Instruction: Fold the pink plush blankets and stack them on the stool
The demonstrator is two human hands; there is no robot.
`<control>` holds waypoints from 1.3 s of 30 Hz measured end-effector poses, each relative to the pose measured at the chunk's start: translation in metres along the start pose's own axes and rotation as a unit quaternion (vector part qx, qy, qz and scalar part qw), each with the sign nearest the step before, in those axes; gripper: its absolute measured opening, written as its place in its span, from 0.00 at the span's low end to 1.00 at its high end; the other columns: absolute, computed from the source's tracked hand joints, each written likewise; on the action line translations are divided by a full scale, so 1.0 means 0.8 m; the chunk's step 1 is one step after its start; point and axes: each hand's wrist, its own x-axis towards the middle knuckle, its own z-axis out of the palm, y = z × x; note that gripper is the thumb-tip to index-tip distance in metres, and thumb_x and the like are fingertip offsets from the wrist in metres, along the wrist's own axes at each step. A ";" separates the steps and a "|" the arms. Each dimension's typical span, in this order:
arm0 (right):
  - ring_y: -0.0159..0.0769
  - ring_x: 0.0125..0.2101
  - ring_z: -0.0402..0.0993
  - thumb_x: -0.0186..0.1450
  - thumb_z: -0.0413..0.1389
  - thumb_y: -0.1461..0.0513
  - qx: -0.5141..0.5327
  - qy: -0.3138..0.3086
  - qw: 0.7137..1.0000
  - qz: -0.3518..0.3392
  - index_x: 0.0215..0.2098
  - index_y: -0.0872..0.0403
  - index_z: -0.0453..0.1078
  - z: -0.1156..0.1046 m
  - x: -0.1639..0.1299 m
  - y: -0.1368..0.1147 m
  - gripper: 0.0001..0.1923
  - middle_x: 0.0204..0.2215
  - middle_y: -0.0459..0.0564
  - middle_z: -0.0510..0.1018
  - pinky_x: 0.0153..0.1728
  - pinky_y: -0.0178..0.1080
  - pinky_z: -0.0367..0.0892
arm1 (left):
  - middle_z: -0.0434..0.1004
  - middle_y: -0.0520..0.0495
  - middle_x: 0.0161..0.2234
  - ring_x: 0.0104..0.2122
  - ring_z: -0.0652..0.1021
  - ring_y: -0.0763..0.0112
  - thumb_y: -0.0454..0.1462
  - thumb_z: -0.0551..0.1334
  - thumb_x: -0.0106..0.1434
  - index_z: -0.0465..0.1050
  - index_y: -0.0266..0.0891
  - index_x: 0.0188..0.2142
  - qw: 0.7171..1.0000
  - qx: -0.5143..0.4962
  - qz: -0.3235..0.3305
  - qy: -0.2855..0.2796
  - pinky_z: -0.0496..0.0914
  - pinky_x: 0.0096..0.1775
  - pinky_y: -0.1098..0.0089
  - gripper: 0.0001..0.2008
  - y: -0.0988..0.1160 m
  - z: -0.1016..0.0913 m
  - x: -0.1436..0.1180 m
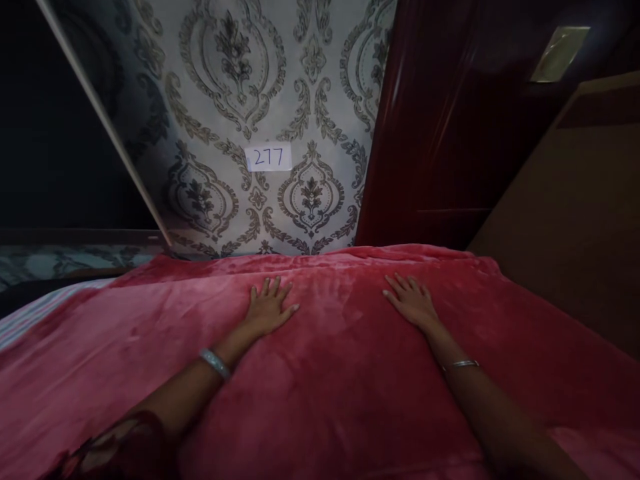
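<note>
A red plush blanket [345,373] covers the bed and fills the lower half of the view. My left hand [269,308] lies flat on it, palm down, fingers spread toward the wall. My right hand [412,300] rests flat on the blanket too, a little to the right, fingers apart. Neither hand holds anything. Each wrist carries a bangle.
A wall with grey damask wallpaper [235,87] stands just beyond the bed, with a small white label reading 277 [269,158]. A dark red wooden door [440,127] is at the right, a brown panel [575,213] beside it. Striped bedding [30,317] shows at the left edge.
</note>
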 end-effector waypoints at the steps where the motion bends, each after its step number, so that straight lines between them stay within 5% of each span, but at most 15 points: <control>1: 0.49 0.70 0.44 0.73 0.36 0.45 -0.001 0.001 1.000 0.001 0.71 0.42 0.51 0.001 0.000 0.000 0.31 0.72 0.45 0.50 0.66 0.59 0.47 | 0.43 0.39 0.73 0.70 0.46 0.42 0.60 0.46 0.68 0.49 0.48 0.71 1.000 0.005 -0.004 0.009 0.46 0.64 0.35 0.38 -0.005 0.008 -0.002; 16: 0.48 0.71 0.42 0.73 0.35 0.46 -0.019 -0.023 1.000 -0.001 0.72 0.44 0.50 0.013 0.003 0.009 0.32 0.72 0.45 0.50 0.66 0.59 0.46 | 0.46 0.39 0.72 0.70 0.49 0.42 0.61 0.47 0.67 0.52 0.49 0.70 0.999 -0.025 0.010 0.035 0.47 0.63 0.35 0.38 -0.004 0.023 -0.008; 22: 0.50 0.70 0.47 0.72 0.37 0.48 -0.008 -0.052 0.998 0.020 0.71 0.44 0.51 -0.015 0.003 -0.006 0.31 0.71 0.49 0.52 0.64 0.63 0.50 | 0.46 0.38 0.72 0.70 0.48 0.40 0.61 0.46 0.67 0.52 0.48 0.70 0.998 -0.051 0.021 0.040 0.44 0.63 0.33 0.39 -0.007 0.022 -0.012; 25: 0.50 0.69 0.49 0.73 0.36 0.50 0.026 -0.023 0.999 0.015 0.72 0.50 0.51 -0.039 -0.004 -0.047 0.32 0.71 0.54 0.54 0.63 0.62 0.52 | 0.42 0.37 0.72 0.70 0.45 0.40 0.61 0.46 0.66 0.51 0.46 0.71 0.997 -0.081 0.020 0.003 0.42 0.63 0.33 0.40 -0.006 0.011 -0.011; 29: 0.46 0.70 0.46 0.73 0.39 0.52 0.060 0.002 0.990 -0.129 0.71 0.50 0.53 -0.054 -0.036 -0.148 0.30 0.71 0.53 0.54 0.66 0.55 0.50 | 0.43 0.42 0.73 0.71 0.48 0.46 0.60 0.48 0.66 0.52 0.50 0.70 0.992 -0.105 0.032 -0.058 0.48 0.65 0.40 0.37 -0.023 -0.020 -0.010; 34: 0.49 0.71 0.43 0.73 0.42 0.49 0.090 -0.069 0.964 -0.239 0.72 0.48 0.51 -0.048 -0.091 -0.264 0.31 0.72 0.52 0.49 0.66 0.57 0.46 | 0.44 0.43 0.73 0.70 0.49 0.47 0.58 0.50 0.67 0.52 0.51 0.70 0.995 -0.086 -0.021 -0.041 0.46 0.65 0.41 0.35 -0.105 -0.048 -0.039; 39: 0.50 0.71 0.40 0.72 0.42 0.45 0.074 -0.077 0.968 -0.225 0.72 0.48 0.50 -0.028 -0.117 -0.302 0.34 0.72 0.53 0.46 0.67 0.60 0.40 | 0.41 0.38 0.73 0.70 0.45 0.40 0.58 0.46 0.68 0.49 0.45 0.71 0.993 -0.051 -0.106 -0.028 0.44 0.64 0.35 0.37 -0.183 -0.024 -0.087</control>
